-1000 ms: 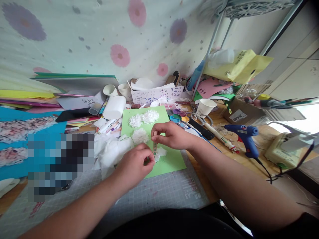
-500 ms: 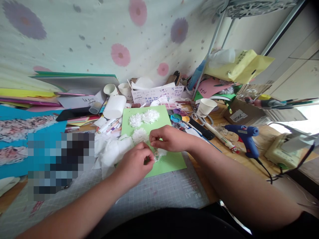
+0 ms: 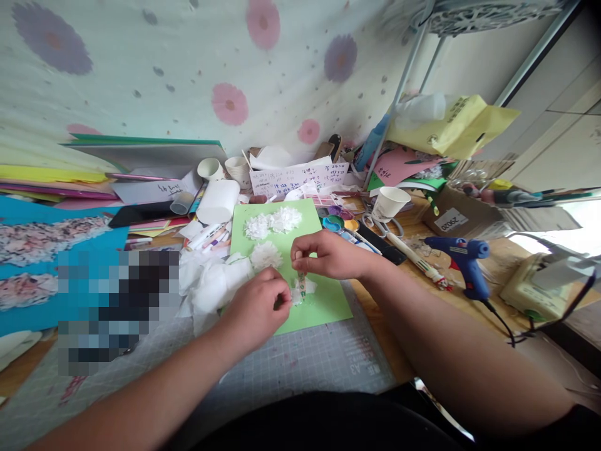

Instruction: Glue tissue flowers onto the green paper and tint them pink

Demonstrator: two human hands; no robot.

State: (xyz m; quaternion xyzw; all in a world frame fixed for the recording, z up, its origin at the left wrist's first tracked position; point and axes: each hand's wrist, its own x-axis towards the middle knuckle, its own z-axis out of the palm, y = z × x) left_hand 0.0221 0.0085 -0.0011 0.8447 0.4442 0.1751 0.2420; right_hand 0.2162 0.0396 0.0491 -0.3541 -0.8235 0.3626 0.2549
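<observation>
At cluttered worktop (image 3: 500,260): pinching patterned stick (image 3: 302,285) in right hand (image 3: 328,254), above near half of green sheet (image 3: 323,307); curling left hand (image 3: 260,300) over sheet's left edge, beside stick; can't tell if gripping anything.

a slim stick (image 3: 302,287) (patterned) stands over white tissue (image 3: 310,288) on green paper (image 3: 328,308).
</observation>
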